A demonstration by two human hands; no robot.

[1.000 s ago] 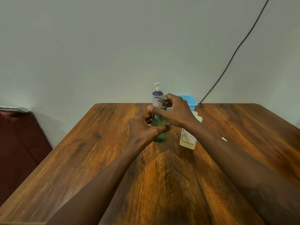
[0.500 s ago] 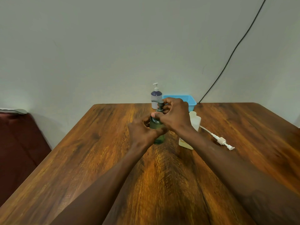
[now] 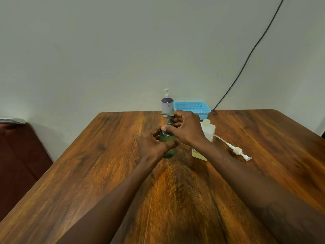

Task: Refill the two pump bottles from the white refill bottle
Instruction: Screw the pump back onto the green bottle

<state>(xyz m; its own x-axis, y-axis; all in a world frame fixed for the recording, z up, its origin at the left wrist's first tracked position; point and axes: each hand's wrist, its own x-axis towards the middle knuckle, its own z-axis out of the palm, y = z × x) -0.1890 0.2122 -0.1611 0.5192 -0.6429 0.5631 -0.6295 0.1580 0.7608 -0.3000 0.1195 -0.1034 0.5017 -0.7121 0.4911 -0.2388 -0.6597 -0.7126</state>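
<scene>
Now the left hand [image 3: 149,143] wraps the green bottle [image 3: 169,151] mid-table [image 3: 105,173], while the right hand [image 3: 186,129] pinches its pump [image 3: 166,115]. Refill bottle [image 3: 209,131] stands just right, loose pump [image 3: 237,150] lying beyond; purple bottle [image 3: 167,105] at the far edge.

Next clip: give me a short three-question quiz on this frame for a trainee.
1. Which does the left hand grip? A) green pump bottle B) purple pump bottle C) blue basket
2. True or false: a loose white pump lies on the table, right of the white refill bottle.
3. Fill in: the right hand holds the green bottle's ____.
Key: 1 A; 2 true; 3 pump.
</scene>
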